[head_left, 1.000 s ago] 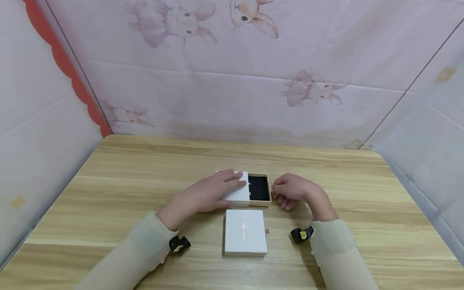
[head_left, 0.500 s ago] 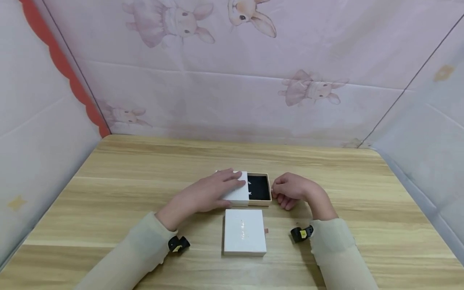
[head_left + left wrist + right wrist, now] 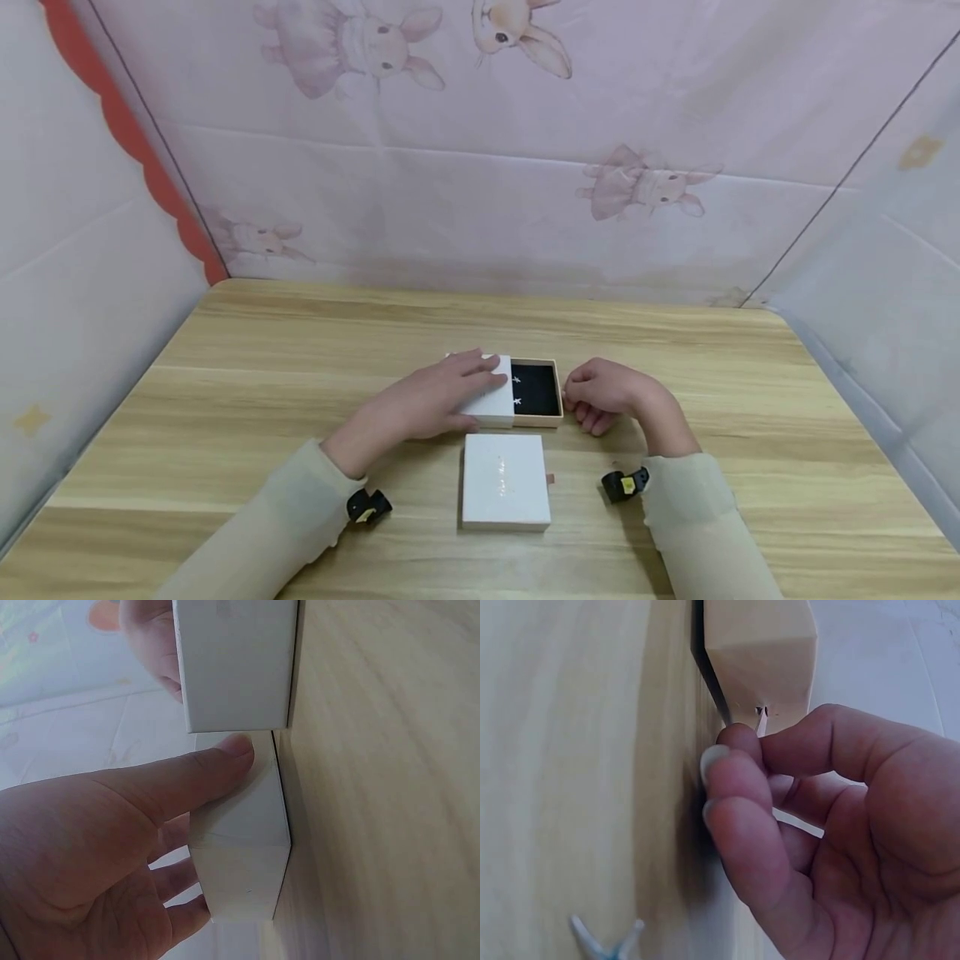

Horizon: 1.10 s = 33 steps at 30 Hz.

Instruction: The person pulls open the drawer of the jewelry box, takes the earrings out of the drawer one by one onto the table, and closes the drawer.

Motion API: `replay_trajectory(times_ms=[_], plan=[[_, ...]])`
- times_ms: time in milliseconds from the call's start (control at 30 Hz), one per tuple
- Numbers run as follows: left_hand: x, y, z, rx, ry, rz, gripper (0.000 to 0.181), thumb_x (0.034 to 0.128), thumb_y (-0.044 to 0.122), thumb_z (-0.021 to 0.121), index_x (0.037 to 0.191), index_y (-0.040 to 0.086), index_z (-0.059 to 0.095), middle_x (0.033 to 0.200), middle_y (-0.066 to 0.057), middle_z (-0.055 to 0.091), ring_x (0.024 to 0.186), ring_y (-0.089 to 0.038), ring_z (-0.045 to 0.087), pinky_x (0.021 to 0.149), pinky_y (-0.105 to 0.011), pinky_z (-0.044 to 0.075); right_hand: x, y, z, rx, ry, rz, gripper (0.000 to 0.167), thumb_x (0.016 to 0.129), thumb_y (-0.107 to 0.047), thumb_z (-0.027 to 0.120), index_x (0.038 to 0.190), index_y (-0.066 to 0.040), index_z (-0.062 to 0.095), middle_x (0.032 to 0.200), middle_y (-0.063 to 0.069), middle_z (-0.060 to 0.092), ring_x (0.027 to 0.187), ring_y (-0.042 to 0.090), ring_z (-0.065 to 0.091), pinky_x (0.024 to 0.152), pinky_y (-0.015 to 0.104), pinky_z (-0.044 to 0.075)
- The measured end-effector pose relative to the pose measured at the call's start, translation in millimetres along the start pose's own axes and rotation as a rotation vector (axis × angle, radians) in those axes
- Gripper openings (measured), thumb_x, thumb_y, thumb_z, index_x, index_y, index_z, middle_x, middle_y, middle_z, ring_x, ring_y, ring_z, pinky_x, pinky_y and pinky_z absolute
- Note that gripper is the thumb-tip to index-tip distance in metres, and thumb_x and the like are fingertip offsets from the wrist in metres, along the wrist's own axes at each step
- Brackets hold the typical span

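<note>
Surface: wood-grain table point(image 3: 300, 333), rounded far corners at centre left and centre right of the frame. Pale rabbit-print cloth point(image 3: 450, 208) rises behind it; paler panels flank it, the left one edged with red scalloped trim point(image 3: 138, 142).

Work sits at lower centre: a white box cover point(image 3: 491, 407) with its tray point(image 3: 537, 422) partly drawn out toward frame right, showing black lining point(image 3: 538, 387) and two small white star shapes point(image 3: 517, 402). A closed second box point(image 3: 506, 487) lies just below it in the frame, a narrow gap between.

Left hand point(image 3: 438, 396) grips the cover, thumb on the near side, fingers over the top. Right hand point(image 3: 603, 393) pinches the ribbon tab point(image 3: 762, 724) at the tray's end.

Clearances: wood extends broadly left, right and beyond the boxes; all table edges well apart from both. The second box limits room on the near side.

Versus 1.0 s ago: tray slightly farther out; stars, then partly cut off by the cover, now show whole. Hands and second box essentially unchanged.
</note>
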<state>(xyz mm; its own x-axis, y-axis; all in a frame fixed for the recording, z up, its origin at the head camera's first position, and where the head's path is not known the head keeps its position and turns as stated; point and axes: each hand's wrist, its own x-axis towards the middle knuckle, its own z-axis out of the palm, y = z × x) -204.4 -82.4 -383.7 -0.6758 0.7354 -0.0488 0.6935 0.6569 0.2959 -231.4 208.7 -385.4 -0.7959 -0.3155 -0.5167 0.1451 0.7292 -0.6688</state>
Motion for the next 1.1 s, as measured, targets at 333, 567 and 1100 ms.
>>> replay_trajectory(times_ms=[333, 567, 1100], plan=[[-0.8, -0.2, 1.1, -0.004, 0.002, 0.003, 0.068, 0.0947, 0.029, 0.069, 0.155, 0.02, 0.039, 0.164, -0.004, 0.027, 0.153, -0.029, 0.02, 0.123, -0.047, 0.021, -1.2, -0.5, 0.4, -0.014, 0.005, 0.008, 0.027, 0.099, -0.013, 0.045, 0.087, -0.002, 0.066, 0.072, 0.01, 0.061, 0.057, 0.018, 0.061, 0.057, 0.033, 0.06], [-0.8, 1.8, 0.2, -0.009, -0.005, 0.002, 0.068, 0.0947, 0.029, 0.069, 0.154, 0.019, 0.039, 0.164, -0.005, 0.027, 0.153, -0.029, 0.019, 0.123, -0.047, 0.021, -2.2, 0.6, 0.0, -0.007, 0.003, 0.022, 0.026, 0.097, -0.013, 0.046, 0.087, -0.002, 0.067, 0.073, 0.01, 0.061, 0.057, 0.018, 0.061, 0.058, 0.034, 0.06], [-0.1, -1.9, 2.7, -0.004, 0.007, 0.007, 0.067, 0.0947, 0.029, 0.07, 0.154, 0.019, 0.04, 0.164, -0.004, 0.028, 0.152, -0.03, 0.02, 0.123, -0.047, 0.022, -2.0, 2.3, -3.1, -0.017, 0.001, 0.016, 0.028, 0.1, -0.015, 0.046, 0.088, -0.002, 0.067, 0.074, 0.01, 0.062, 0.058, 0.019, 0.062, 0.058, 0.034, 0.06]])
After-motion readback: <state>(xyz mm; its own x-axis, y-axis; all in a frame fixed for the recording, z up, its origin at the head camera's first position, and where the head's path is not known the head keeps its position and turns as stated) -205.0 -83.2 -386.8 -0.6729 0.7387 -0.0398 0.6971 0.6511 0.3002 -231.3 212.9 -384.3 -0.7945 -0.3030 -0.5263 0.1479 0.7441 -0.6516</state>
